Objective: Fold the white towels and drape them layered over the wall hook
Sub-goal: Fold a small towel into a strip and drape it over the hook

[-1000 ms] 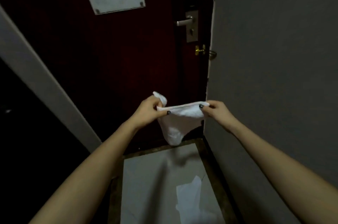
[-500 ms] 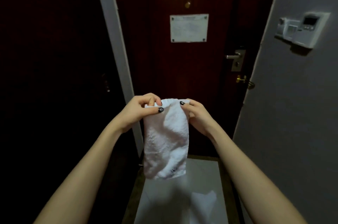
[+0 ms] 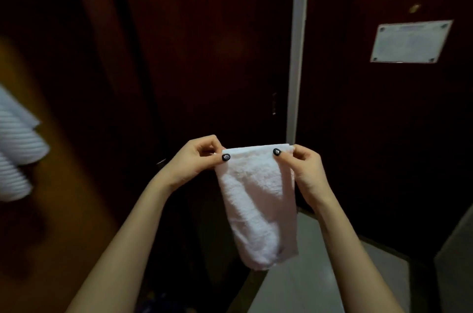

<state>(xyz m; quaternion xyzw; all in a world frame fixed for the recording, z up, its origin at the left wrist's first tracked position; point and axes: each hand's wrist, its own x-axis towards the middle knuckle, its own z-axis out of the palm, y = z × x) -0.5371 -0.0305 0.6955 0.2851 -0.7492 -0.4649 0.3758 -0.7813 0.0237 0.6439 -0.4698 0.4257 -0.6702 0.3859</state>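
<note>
Fingers of the left hand and the right hand each pinch a top corner of the folded white towel, which hangs between them in mid-air. The wall plaque's writing is too blurred to read.

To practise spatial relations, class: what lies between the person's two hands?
In the head view, the white towel spans the gap: the left hand and right hand each pinch a top corner, the rest hanging down.
</note>
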